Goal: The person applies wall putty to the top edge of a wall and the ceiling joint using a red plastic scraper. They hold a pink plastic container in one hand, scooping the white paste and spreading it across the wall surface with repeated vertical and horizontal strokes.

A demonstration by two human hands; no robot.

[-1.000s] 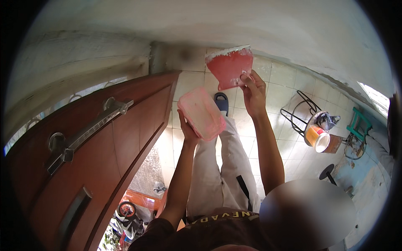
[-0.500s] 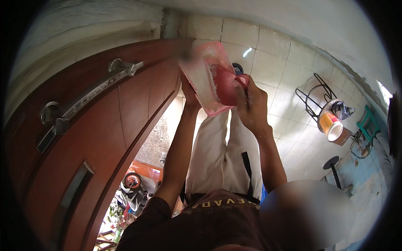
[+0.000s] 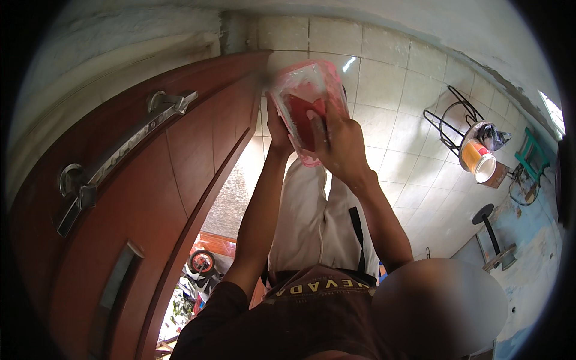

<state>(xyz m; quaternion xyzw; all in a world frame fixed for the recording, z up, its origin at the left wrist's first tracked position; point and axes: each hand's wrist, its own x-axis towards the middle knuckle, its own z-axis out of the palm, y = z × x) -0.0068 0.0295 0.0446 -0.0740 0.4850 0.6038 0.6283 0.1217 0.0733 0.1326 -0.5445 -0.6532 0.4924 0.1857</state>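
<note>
A pale pink plastic container (image 3: 314, 78), streaked with white material, is held by its left side in my left hand (image 3: 278, 129), whose fingers are partly hidden behind it. My right hand (image 3: 337, 144) grips a red flat scraper (image 3: 303, 120) that lies within the container, its whitish-coated edge toward the container's left side. My thumb and fingers are on the scraper's upper and right part. Both hands are above my light trousers.
An open brown wooden door (image 3: 150, 180) with long metal handles stands at left, a motorbike (image 3: 201, 262) showing beyond it. At right, a round stool (image 3: 447, 114) holds a bucket (image 3: 480, 162) and dark bag (image 3: 495, 137), near a green stool (image 3: 531, 155), a black stand (image 3: 489, 228) and the walls.
My right hand has brought the scraper down and left from beside the container to inside it. The container has risen in view, and my left hand with it.
</note>
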